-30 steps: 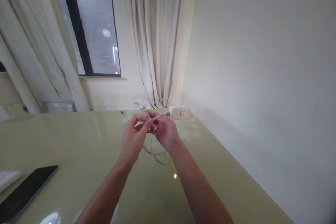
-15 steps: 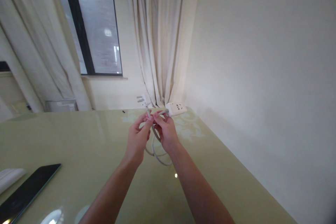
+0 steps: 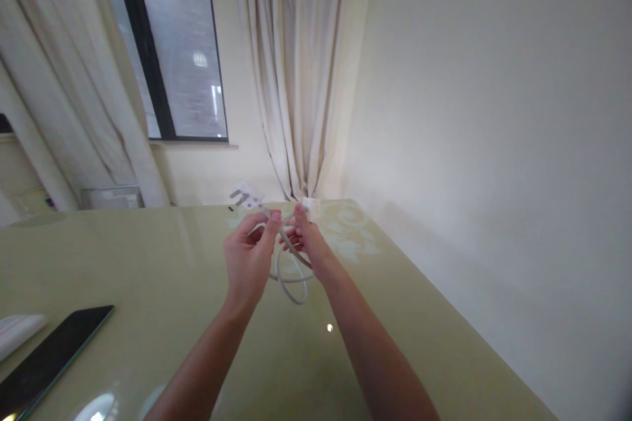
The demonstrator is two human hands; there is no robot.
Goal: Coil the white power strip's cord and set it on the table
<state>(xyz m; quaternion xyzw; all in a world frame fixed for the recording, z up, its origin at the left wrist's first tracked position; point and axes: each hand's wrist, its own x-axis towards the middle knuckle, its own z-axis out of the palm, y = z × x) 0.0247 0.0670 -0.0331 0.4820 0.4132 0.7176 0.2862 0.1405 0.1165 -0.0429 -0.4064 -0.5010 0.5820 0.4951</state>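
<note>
Both my hands are raised over the glossy green table [image 3: 148, 263], working a white power cord [image 3: 291, 286] that hangs in loops between them. My left hand [image 3: 248, 258] pinches the cord just below its white plug [image 3: 245, 198], whose prongs point up and left. My right hand [image 3: 307, 242] is closed round the cord near the white power strip [image 3: 312, 206], which shows end-on just past its fingertips. The loops dangle a little above the tabletop.
A dark tablet [image 3: 47, 358] lies at the table's near left, with a white object [image 3: 17, 332] beside it. A plain wall runs along the table's right edge. Cream curtains [image 3: 301, 72] and a window [image 3: 168, 46] stand behind the far edge.
The plug has swung up and to the left with my left hand. The power strip has turned end-on behind my right hand, and the cord loops have drawn tighter.
</note>
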